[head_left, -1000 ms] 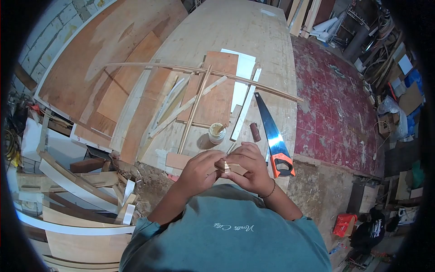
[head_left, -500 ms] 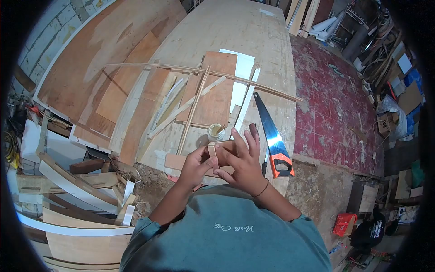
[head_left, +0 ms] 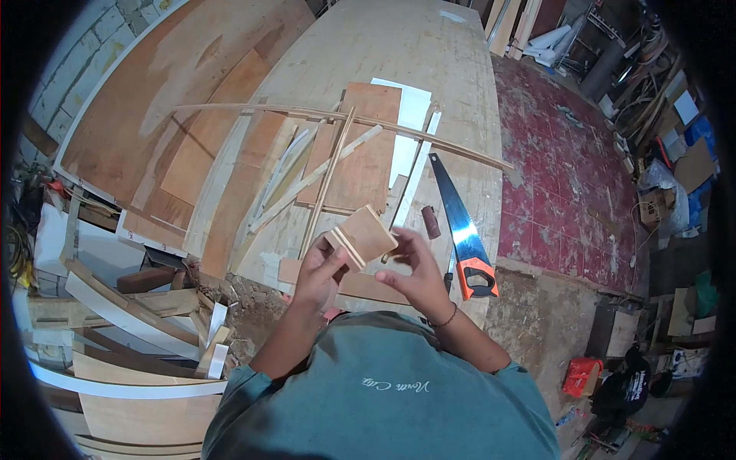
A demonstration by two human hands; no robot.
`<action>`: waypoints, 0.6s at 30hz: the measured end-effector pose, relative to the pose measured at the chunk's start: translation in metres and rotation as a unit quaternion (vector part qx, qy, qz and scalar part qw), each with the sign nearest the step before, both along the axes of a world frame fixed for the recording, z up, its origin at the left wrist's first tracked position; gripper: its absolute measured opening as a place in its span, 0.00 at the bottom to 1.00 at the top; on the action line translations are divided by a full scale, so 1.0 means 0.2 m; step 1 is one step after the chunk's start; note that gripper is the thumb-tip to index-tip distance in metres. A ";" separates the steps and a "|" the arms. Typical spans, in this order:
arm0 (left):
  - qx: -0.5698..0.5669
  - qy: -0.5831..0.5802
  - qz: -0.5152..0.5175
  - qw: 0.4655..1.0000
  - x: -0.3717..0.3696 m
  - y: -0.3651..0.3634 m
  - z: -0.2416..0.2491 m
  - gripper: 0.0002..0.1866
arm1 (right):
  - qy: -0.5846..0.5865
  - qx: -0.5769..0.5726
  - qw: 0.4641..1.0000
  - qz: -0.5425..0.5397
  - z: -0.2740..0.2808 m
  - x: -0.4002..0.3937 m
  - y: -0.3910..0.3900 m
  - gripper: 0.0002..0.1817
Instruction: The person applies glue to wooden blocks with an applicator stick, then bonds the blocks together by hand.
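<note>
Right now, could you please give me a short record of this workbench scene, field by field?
left hand: left hand grips the small wooden piece at its lower left edge
right hand: right hand, fingers spread, at the piece's right side; contact unclear
piece: flat square panel with pale strips along two edges, held tilted above the bench
bench: plywood worktop with long thin strips and boards
saw: handsaw, orange handle, lies right of the hands
near saw: small dark brown block

1. Even, soft light; the long pale plywood workbench [head_left: 429,54] is brightest at its far end.
2. Fisheye bending, black vignette corners around it.
3. Slight glare on the steel saw blade [head_left: 452,203] beside it.
</note>
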State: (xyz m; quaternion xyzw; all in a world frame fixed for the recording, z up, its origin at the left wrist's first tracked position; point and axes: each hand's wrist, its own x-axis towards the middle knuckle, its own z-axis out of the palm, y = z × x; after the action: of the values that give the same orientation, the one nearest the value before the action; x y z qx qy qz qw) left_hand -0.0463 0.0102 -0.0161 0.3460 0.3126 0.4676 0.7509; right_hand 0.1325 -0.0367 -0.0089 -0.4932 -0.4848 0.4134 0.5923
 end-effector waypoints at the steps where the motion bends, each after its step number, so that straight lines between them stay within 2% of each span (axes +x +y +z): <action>1: 0.047 -0.015 0.017 0.999 0.02 -0.01 -0.02 0.24 | 0.000 -0.062 0.995 0.082 -0.02 0.00 0.00 0.27; 2: 0.046 -0.014 0.016 0.999 0.03 -0.03 -0.04 0.24 | 0.000 -0.124 0.979 0.164 -0.04 0.01 0.00 0.28; 3: 0.052 0.008 0.023 0.998 0.05 -0.05 -0.04 0.24 | 0.099 -0.130 0.973 0.164 -0.05 -0.03 -0.01 0.25; 4: 0.058 0.030 0.030 0.997 0.07 -0.07 -0.03 0.24 | 0.099 -0.132 0.973 0.164 -0.05 -0.05 0.00 0.25; 7: 0.065 0.051 0.025 0.996 0.07 -0.06 0.00 0.22 | 0.111 -0.105 0.980 0.130 -0.07 -0.07 0.01 0.22; 9: 0.069 0.062 0.017 0.996 0.04 -0.03 0.01 0.21 | 0.044 -0.087 0.987 0.128 -0.08 -0.05 0.01 0.19; 13: 0.050 0.058 0.009 0.997 -0.01 0.03 -0.06 0.17 | -0.002 -0.082 0.991 0.110 -0.14 -0.03 0.03 0.14; 16: 0.055 0.093 -0.022 0.994 -0.03 0.04 -0.11 0.16 | 0.018 -0.063 0.996 0.068 -0.15 -0.02 0.05 0.10; 18: 0.054 0.119 -0.047 0.990 -0.04 0.04 -0.12 0.15 | 0.098 -0.084 0.990 0.053 -0.13 -0.01 0.06 0.09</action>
State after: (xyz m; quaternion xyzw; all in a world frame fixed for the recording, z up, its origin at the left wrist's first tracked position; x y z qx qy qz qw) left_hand -0.0536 0.0181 -0.0396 0.4533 0.3576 0.4038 0.7097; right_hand 0.1300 -0.0251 -0.0355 -0.4721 -0.4135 0.5297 0.5705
